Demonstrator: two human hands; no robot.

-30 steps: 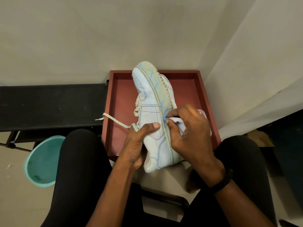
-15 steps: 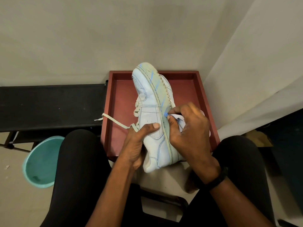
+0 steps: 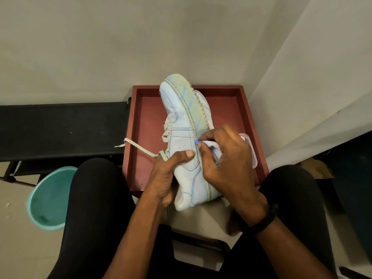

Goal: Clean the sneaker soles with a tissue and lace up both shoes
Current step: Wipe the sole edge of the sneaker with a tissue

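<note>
A white sneaker (image 3: 181,135) with blue stitching lies on its side over the red tray (image 3: 251,117), toe away from me, its dirty sole (image 3: 188,97) facing right with blue marks on it. My left hand (image 3: 167,174) grips the sneaker's heel part, thumb across the side panel. My right hand (image 3: 227,158) pinches a crumpled white tissue (image 3: 211,147) against the sole's middle. A loose lace (image 3: 138,148) trails left over the tray rim. A second white sneaker (image 3: 205,105) lies behind the first, mostly hidden.
A black bench (image 3: 60,127) stands left of the tray. A teal plastic basin (image 3: 48,198) sits on the floor at lower left. A pale plastic packet (image 3: 250,150) lies in the tray behind my right hand. Walls close in behind and to the right.
My right hand with the tissue has slid a short way along the sole toward the toe and back. My left hand and the sneaker have stayed almost still.
</note>
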